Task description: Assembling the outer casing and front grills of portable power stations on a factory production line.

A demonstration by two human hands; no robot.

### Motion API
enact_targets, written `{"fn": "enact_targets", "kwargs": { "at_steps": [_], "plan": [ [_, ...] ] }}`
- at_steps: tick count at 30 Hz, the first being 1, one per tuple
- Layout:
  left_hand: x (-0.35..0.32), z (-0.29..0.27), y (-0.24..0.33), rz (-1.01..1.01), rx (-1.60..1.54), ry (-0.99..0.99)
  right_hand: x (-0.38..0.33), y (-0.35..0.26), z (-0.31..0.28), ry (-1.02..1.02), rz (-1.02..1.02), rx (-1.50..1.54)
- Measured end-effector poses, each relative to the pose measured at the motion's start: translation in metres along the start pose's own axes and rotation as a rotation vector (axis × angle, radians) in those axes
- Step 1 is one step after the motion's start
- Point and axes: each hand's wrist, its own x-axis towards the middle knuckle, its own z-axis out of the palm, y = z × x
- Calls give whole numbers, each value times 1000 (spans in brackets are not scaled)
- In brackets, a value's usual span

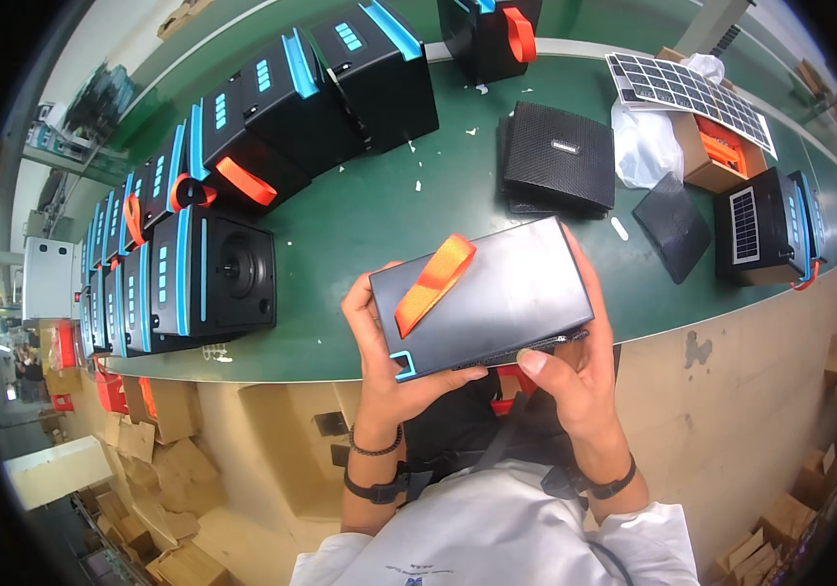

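Our left hand (379, 366) and right hand (575, 386), half curled, grip a box (511, 293); black panels (557, 161) lie at its one o'clock.

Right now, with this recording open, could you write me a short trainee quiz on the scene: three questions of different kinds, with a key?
1. How many of the person's hands hold the black box?
2. True or false: the stacked black mesh panels lie to the left of the white plastic bag.
3. What colour is the strap on the held box? A) blue B) orange C) white

Key: 1. Two, the left hand and the right hand. 2. True. 3. B.
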Motion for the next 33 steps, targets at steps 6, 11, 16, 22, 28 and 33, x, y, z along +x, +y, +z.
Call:
{"fn": "enact_targets", "kwargs": {
  "at_steps": [6, 11, 16, 22, 28, 33],
  "plan": [
    [-1, -4, -4, 24, 116, 13, 3, 0, 1, 23, 25, 5],
    [2, -2, 0, 62, 146, -18, 3, -1, 2, 42, 37, 1],
    [1, -1, 1, 26, 132, -16, 1, -4, 3, 62, 100, -3],
    [4, 7, 15, 5, 43, -2, 0, 1, 2, 11, -6, 8],
    [23, 13, 40, 104, -61, 110, 1, 1, 2, -11, -41, 88],
    [30, 15, 39, 36, -42, 47, 4, 3, -10, -67, -73, 0]
  ]
}}
